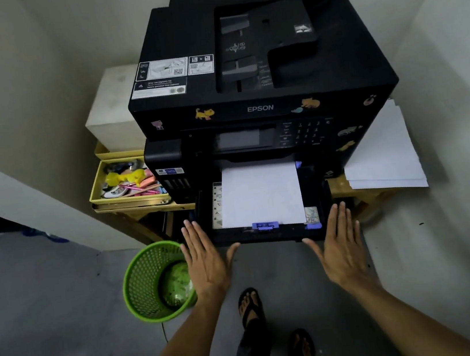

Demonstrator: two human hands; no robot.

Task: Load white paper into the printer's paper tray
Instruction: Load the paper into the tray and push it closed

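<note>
Two hands are held flat with fingers straight at the front corners of the pulled-out paper tray (269, 235): the left hand (206, 260) by the near left corner, the right hand (339, 241) by the near right corner. Nothing is gripped by either; the thumbs are spread inward along the tray's front edge. Whether the fingertips actually touch the tray cannot be told. The placement suggests that the tray is about to be pushed evenly back into the Epson printer (259, 83), one hand at each side so that it slides in straight.

The white paper (260, 195) is seen lying flat inside the tray, its far edge tucked beneath the printer's front. It appears clean and squarely aligned, with the purple length guide (265, 225) set against its near edge. Loading is judged nearly done, with only the closing of the tray left.

A green mesh wastebasket (155, 282) stands on the floor beside the left hand. Further back, a yellow tray of stationery (129, 183) sits left of the printer, and a spare stack of white sheets (384, 156) rests to its right.
</note>
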